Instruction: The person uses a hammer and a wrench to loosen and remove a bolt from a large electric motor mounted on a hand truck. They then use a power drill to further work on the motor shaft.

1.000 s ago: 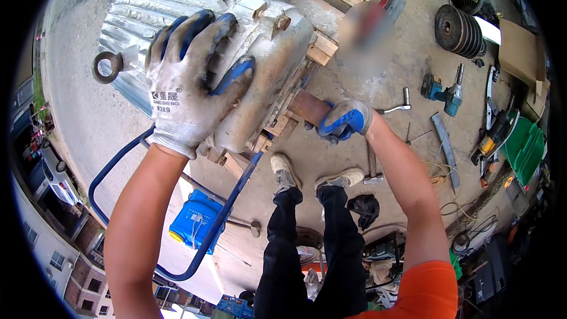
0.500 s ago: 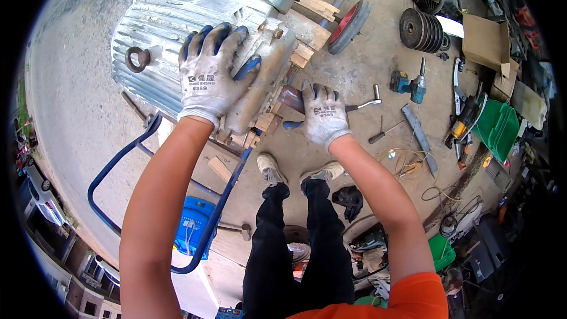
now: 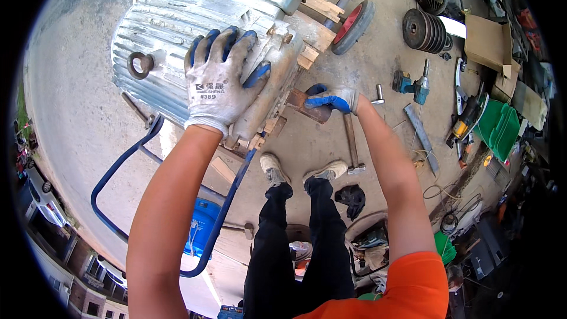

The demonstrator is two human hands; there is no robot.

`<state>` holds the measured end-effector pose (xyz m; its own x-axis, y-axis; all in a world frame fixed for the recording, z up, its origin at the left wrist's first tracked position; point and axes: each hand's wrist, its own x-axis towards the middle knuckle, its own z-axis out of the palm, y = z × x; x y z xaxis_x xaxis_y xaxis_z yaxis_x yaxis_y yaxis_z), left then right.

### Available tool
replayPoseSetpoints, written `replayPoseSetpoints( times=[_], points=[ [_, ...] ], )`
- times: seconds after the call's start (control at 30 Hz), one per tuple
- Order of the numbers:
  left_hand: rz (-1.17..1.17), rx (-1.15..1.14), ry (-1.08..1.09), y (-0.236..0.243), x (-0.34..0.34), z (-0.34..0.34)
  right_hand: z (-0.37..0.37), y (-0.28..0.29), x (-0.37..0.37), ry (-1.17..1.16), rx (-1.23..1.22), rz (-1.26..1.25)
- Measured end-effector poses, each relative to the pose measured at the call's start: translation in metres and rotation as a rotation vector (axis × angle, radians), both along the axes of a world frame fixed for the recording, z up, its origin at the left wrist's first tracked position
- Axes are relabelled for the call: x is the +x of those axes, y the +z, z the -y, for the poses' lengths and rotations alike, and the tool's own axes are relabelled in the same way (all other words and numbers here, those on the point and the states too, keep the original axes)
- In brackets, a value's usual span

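Note:
My left hand, in a white and blue work glove, lies spread on the ribbed housing of a large silver-grey electric motor. To its right, my right hand is closed on a flat reddish-brown block, thumb and fingers at the block's right end. Whether that block is wood or rusty metal I cannot tell. The block is beside the motor's near right edge. Just below my right hand, a hammer with a wooden handle points its head toward my shoes. Its handle end is close to the glove.
Wooden pieces and a blue-framed trolley sit under the motor; its wheel stands beyond. On the floor to the right are an L-shaped wrench, a cordless power tool, a stack of discs, and a cardboard box.
My right hand has turned so its blue palm side shows, still at the brown block, which has shifted right and down. The hammer has come into view. My left hand slid slightly right.

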<state>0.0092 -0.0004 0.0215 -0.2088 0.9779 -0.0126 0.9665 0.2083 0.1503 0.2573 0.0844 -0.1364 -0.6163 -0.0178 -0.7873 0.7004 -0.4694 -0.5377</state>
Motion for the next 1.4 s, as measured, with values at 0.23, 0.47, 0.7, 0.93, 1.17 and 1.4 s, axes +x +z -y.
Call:
replayPoseSetpoints(
  times=[0.23,0.47,0.7,0.93,1.17,1.4],
  points=[
    [0.005,-0.014,-0.011,0.005,0.005,-0.001,0.044,0.102,-0.014,0.527,1.178,0.237],
    [-0.020,-0.026,-0.005,0.001,0.002,-0.002,0.034,0.017,-0.010,0.411,0.641,0.046],
    [-0.059,0.001,-0.065,-0.001,0.002,0.000,0.019,0.000,0.007,0.004,0.293,-0.230],
    [-0.140,0.019,-0.124,-0.005,-0.002,-0.001,0.136,-0.003,0.088,-0.850,0.230,0.288],
    [-0.073,0.028,-0.136,-0.023,-0.026,0.006,0.259,-0.102,0.229,0.250,0.514,0.432],
    [0.167,0.085,-0.126,-0.046,-0.056,0.016,0.275,-0.146,0.312,0.019,0.586,0.491]
  ],
)
